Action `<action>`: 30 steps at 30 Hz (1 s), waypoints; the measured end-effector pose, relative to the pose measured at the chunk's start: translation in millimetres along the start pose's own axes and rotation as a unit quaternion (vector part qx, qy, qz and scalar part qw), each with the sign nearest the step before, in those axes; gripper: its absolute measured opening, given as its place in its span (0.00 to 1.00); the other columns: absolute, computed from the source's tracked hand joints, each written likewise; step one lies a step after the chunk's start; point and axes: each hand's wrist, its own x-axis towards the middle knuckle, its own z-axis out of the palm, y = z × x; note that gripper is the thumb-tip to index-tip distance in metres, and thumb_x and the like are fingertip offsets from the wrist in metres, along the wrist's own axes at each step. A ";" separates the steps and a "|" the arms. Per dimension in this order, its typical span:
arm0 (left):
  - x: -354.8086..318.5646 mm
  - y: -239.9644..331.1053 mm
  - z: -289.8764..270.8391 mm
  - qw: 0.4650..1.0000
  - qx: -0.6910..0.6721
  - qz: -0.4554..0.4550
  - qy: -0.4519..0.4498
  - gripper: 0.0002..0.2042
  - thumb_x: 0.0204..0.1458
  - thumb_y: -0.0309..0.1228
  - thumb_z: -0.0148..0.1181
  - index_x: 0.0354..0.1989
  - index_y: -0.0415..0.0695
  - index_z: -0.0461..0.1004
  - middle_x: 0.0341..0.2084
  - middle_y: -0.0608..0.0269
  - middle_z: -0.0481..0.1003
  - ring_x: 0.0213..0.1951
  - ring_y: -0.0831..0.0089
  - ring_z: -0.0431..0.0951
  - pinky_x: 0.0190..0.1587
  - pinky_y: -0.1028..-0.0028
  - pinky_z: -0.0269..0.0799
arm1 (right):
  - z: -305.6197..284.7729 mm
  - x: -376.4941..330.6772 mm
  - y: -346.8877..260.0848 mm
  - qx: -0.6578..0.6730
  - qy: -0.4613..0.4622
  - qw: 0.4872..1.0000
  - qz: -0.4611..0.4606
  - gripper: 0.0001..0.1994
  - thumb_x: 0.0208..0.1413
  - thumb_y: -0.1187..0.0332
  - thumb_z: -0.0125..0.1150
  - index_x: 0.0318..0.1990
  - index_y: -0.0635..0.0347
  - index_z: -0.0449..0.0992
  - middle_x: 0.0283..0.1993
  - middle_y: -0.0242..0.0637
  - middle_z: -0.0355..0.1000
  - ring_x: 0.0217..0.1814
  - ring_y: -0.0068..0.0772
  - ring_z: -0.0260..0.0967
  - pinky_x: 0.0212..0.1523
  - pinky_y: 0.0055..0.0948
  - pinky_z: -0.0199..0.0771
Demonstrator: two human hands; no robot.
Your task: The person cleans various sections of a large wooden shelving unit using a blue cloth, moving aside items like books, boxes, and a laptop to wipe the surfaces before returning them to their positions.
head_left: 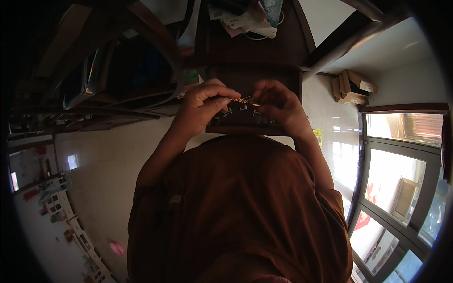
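Two hands are raised side by side above a dark tray (pixel 245 127), and between them a thin golden strip (pixel 243 100) is held level. The left hand (pixel 203 106) is curled, its fingertips pinched on the strip's left end. The right hand (pixel 278 106) is also curled, with thumb and fingers closed on the strip's right end. The strip lies just above the tray, near its far edge; whether it touches the tray cannot be told.

Within the tray, several small pale metal clips (pixel 244 109) are seen lying loose in a rough row just below the strip. Their exact number cannot be told in the dim light. The tray's near wall is seen as a dark band just above the brown garment (pixel 236 207) that fills the lower middle of the view.

Beyond the tray a dark wooden desk (pixel 250 47) is seen, and on its far part a heap of papers (pixel 250 19) is piled. Left of the tray, dark shelves (pixel 118 75) are seen, their contents too dim to make out. Right of the tray, well apart from it, a few cardboard boxes (pixel 354 87) are stacked on the pale floor; what they hold is hidden. Farther right, bright windows (pixel 401 179) are seen.
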 end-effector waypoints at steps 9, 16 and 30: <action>-7.3 9.4 3.3 0.998 0.021 -0.012 0.055 0.14 0.57 0.19 0.58 0.52 0.41 0.78 0.35 0.69 0.74 0.37 0.81 0.76 0.42 0.79 0.74 | -0.4 -2.0 14.9 -0.143 -0.057 0.987 -0.040 0.16 0.52 0.82 0.66 0.50 0.59 0.78 0.43 0.27 0.71 0.41 0.15 0.68 0.43 0.21 0.73; -8.2 7.1 -9.6 0.999 -0.007 -0.003 0.049 0.14 0.58 0.17 0.57 0.51 0.38 0.77 0.36 0.67 0.75 0.37 0.80 0.77 0.43 0.78 0.74 | -1.8 -10.4 6.2 -0.020 -0.039 0.994 0.099 0.07 0.59 0.75 0.63 0.44 0.60 0.78 0.32 0.24 0.73 0.29 0.15 0.66 0.31 0.18 0.66; -7.2 8.7 -9.9 0.998 0.062 -0.025 -0.008 0.15 0.55 0.21 0.61 0.52 0.40 0.80 0.37 0.65 0.76 0.41 0.75 0.77 0.48 0.74 0.72 | -2.9 -11.9 5.3 0.117 -0.070 0.987 0.090 0.08 0.64 0.70 0.59 0.46 0.62 0.79 0.32 0.30 0.76 0.27 0.17 0.68 0.30 0.18 0.69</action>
